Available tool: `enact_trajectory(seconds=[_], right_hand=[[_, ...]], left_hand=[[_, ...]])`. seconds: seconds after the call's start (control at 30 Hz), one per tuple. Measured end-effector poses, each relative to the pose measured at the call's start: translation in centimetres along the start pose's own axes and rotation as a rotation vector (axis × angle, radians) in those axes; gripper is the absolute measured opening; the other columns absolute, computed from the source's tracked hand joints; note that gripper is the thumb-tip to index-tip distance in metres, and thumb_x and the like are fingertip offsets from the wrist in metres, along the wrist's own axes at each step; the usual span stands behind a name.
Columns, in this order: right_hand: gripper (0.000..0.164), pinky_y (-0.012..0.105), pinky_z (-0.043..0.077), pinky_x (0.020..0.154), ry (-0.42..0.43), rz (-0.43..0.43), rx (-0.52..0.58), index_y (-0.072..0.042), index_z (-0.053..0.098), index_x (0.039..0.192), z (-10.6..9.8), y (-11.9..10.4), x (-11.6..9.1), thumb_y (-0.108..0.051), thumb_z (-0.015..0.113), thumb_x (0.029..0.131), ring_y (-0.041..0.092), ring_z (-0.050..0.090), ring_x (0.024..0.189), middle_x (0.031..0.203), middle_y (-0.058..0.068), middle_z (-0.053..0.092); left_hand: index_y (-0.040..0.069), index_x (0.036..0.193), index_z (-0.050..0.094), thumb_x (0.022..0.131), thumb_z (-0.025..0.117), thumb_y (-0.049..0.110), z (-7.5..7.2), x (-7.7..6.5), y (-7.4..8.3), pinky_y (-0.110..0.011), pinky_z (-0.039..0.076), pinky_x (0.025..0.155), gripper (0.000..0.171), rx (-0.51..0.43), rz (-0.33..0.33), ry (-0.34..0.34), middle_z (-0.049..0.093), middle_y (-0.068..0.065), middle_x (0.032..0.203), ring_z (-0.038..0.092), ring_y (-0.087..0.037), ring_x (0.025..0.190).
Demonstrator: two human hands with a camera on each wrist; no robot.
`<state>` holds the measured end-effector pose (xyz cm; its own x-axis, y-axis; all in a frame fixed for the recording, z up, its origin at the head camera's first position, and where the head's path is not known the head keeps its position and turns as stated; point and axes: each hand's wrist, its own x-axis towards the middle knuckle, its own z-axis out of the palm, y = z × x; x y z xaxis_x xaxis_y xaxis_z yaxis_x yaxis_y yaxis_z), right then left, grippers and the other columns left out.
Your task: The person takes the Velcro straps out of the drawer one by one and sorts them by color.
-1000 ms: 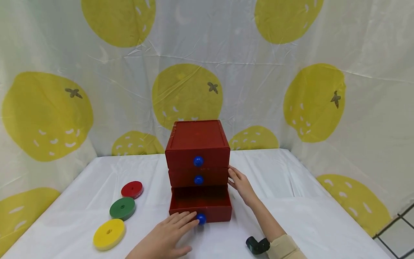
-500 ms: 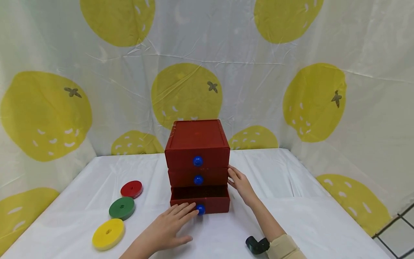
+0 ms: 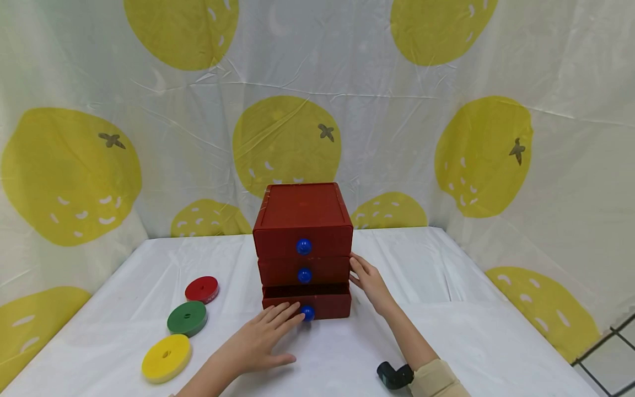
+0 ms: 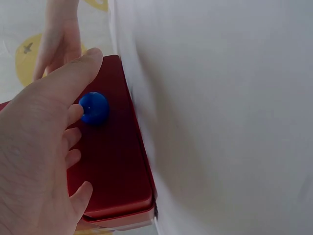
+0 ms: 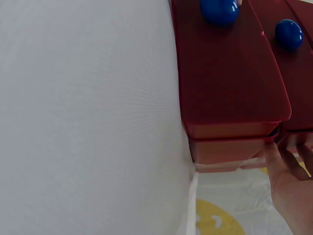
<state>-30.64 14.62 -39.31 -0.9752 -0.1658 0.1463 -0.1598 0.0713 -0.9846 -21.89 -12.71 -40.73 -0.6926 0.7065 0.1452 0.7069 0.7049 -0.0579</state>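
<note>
A dark red drawer cabinet [image 3: 305, 207] with three blue-knobbed drawers stands mid-table. Its bottom drawer [image 3: 327, 306] sticks out a little, leaving a narrow dark gap above its front; the upper two sit flush. My left hand [image 3: 260, 339] lies with outstretched fingers against that drawer's front, fingertips beside the blue knob [image 4: 94, 108]. On the cabinet's right side, at middle-drawer height, the fingers of my right hand [image 3: 371, 284] rest against the wall. The right wrist view shows this right hand [image 5: 293, 196] at the cabinet's edge.
Left of the cabinet lie a red disc [image 3: 202, 289], a green disc [image 3: 187, 318] and a yellow disc [image 3: 166, 358], each with a centre hole. A black elbow-shaped piece [image 3: 394, 376] lies by my right sleeve [image 3: 439, 380]. A lemon-print curtain [image 3: 377, 138] hangs behind the white-covered table.
The bottom drawer has slid inward, away from me, narrowing its opening. My left hand has moved forward with it, while my right hand has stayed at the cabinet's side.
</note>
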Motion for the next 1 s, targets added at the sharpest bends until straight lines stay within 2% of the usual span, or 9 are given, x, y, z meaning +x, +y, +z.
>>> enact_trajectory(seconds=[0.33,0.63,0.77,1.0], right_hand=[[0.06,0.038,0.039,0.101,-0.005,0.002,0.004,-0.006,0.032,0.14,-0.1,0.0,0.0,-0.042,0.042,0.094,0.029,0.039,0.13,0.142,0.015,0.038],[0.06,0.038,0.04,0.101,0.0,0.002,-0.007,-0.006,0.032,0.14,0.0,0.2,-0.1,-0.043,0.042,0.094,0.029,0.041,0.128,0.142,0.015,0.039],[0.06,0.038,0.04,0.101,0.003,-0.003,0.001,-0.006,0.032,0.14,0.0,0.2,-0.1,-0.042,0.042,0.094,0.03,0.041,0.128,0.141,0.015,0.039],[0.059,0.038,0.041,0.1,0.018,-0.005,0.008,-0.004,0.032,0.14,0.1,0.2,-0.1,-0.04,0.042,0.094,0.031,0.042,0.127,0.14,0.017,0.04]], left_hand=[[0.023,0.143,0.029,0.083,0.046,0.061,0.4,0.6,-1.3,-0.042,0.032,0.108,0.073,0.147,0.067,0.071,0.031,0.0,0.148,0.031,-0.022,0.135],[0.022,0.14,0.036,0.084,0.048,0.057,0.9,1.1,-3.0,-0.036,0.034,0.107,0.067,0.31,0.169,0.163,0.037,0.002,0.145,0.036,-0.017,0.133],[0.022,0.139,0.038,0.085,0.052,0.053,1.2,1.6,-4.0,-0.035,0.035,0.106,0.064,0.347,0.216,0.204,0.04,0.003,0.143,0.038,-0.016,0.132],[0.022,0.138,0.039,0.084,0.056,0.048,1.2,2.3,-5.3,-0.036,0.037,0.105,0.062,0.378,0.288,0.212,0.043,0.002,0.141,0.039,-0.016,0.131]])
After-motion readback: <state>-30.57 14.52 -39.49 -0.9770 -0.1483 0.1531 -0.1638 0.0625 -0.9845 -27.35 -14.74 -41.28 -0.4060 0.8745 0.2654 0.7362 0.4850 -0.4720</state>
